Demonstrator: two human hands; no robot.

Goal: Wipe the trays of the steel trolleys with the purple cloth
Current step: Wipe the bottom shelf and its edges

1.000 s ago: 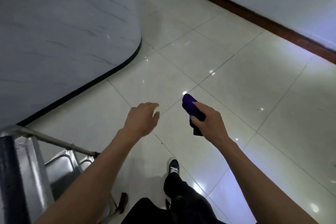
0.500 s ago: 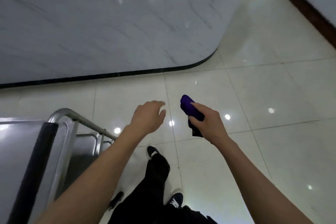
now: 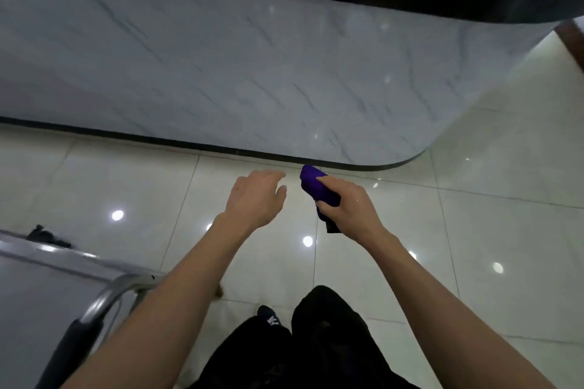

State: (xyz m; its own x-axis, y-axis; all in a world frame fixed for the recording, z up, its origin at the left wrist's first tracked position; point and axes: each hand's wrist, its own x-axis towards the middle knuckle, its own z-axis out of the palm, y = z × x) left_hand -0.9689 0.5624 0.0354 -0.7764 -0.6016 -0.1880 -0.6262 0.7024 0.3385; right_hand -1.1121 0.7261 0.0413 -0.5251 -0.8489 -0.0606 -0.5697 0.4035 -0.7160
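Now we are turning left: the marble counter [image 3: 252, 66] is filling the top of the head view, where half a second ago it was curving away at two o'clock. Our right hand [image 3: 350, 205] is gripping the bunched purple cloth [image 3: 313, 183] just past centre at one o'clock. Our left hand [image 3: 256, 196] is hanging beside it, fingers loosely curled, holding nothing. At eight o'clock, the steel trolley [image 3: 38, 281] is showing more of its top tray than before, so we judge wiping is about to begin.
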